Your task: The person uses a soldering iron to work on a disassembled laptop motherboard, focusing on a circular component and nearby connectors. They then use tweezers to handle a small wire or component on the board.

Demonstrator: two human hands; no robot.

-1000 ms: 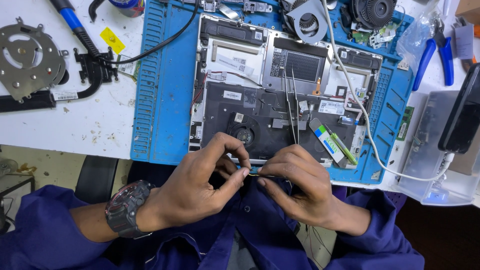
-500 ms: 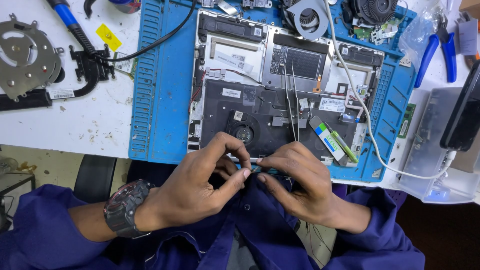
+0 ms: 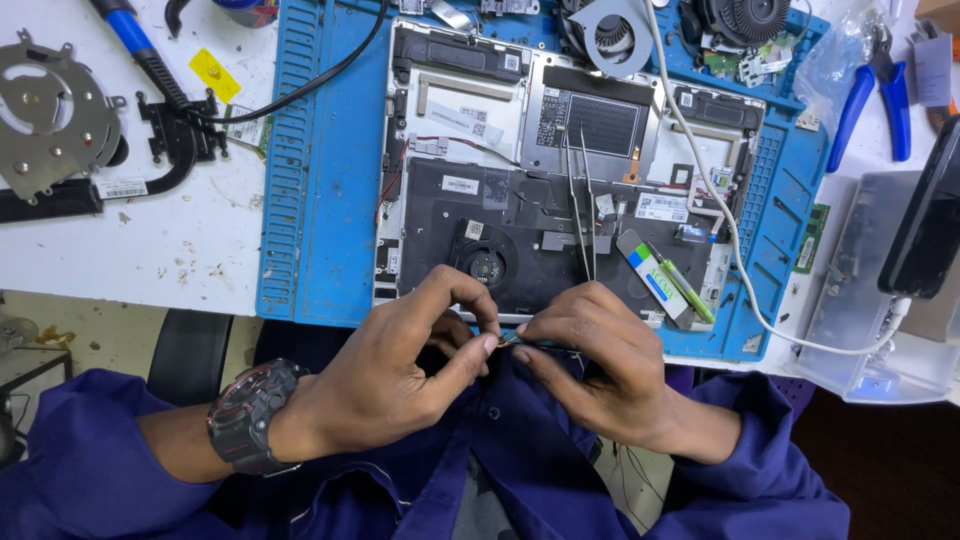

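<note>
My left hand (image 3: pixel 400 365) and my right hand (image 3: pixel 600 360) meet just below the near edge of an opened laptop chassis (image 3: pixel 520 180). Both pinch a thin wire (image 3: pixel 508 342) with a small coloured tip between thumb and forefinger; most of the wire is hidden by the fingers. A dark wristwatch (image 3: pixel 245 415) sits on my left wrist. Metal tweezers (image 3: pixel 580 200) lie on the laptop's internals, just above my right hand. A small fan (image 3: pixel 485 265) is set in the chassis near my left fingers.
The laptop lies on a blue work mat (image 3: pixel 320 180). A white cable (image 3: pixel 720 220) crosses it. On the white table stand a metal heatsink plate (image 3: pixel 50 115), a blue-handled tool (image 3: pixel 140 50), blue pliers (image 3: pixel 870 95) and a black device (image 3: pixel 930 220) on the right.
Both hands stay pinched together at the laptop's near edge; the fingers have shifted only slightly on the thin wire.
</note>
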